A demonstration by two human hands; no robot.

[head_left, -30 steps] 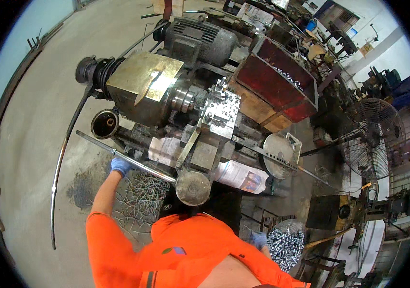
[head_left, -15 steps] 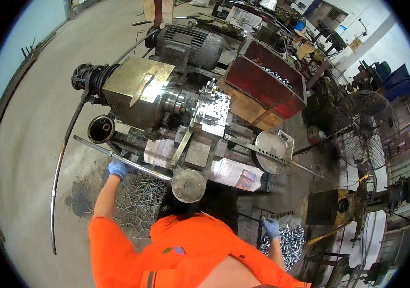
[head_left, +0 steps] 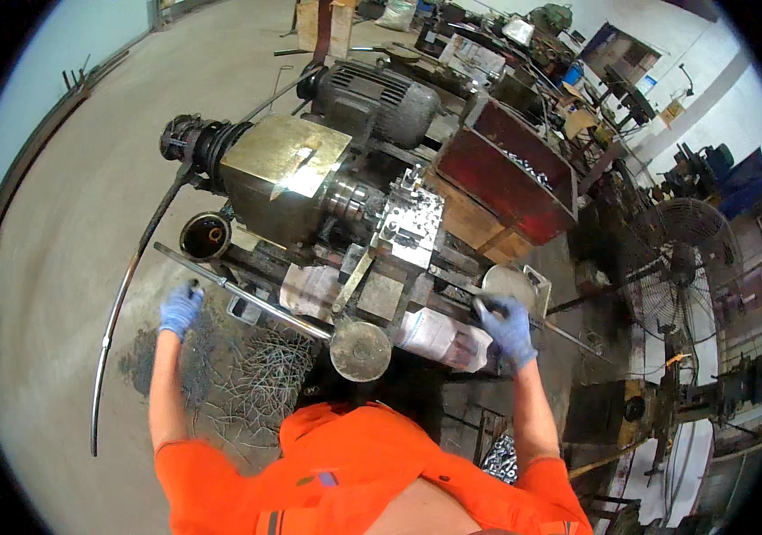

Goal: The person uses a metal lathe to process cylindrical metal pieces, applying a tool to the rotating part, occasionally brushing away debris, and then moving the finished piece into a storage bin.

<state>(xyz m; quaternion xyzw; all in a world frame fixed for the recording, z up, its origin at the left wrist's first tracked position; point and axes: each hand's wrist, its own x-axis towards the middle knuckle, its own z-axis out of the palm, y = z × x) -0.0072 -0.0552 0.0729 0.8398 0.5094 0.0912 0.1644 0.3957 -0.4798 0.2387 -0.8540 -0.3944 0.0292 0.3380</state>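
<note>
My left hand (head_left: 182,309), in a blue glove, is raised to the left of a long steel handle (head_left: 256,301). Its fingers are curled in, with a small dark thing at their tips that I cannot make out. A blurred blue glove covers my right hand (head_left: 509,332), which is over the flat perforated bar (head_left: 457,280) at the machine's right. Its fingers are bent; whether they grip the bar or a small part is hidden. Between the hands sits a lathe-like machine with a steel tool block (head_left: 412,223), a chuck (head_left: 350,198) and a round disc (head_left: 360,350).
A red metal bin (head_left: 510,178) with shiny parts stands behind the machine. Metal scraps (head_left: 269,370) lie on the floor at left. More small shiny parts (head_left: 499,459) are beside my right forearm. A large fan (head_left: 679,259) stands at right; a motor (head_left: 376,102) sits at the back.
My right hand has risen from the small parts at lower right to the perforated bar. My left hand has moved left, away from beneath the steel handle. The view has shifted slightly.
</note>
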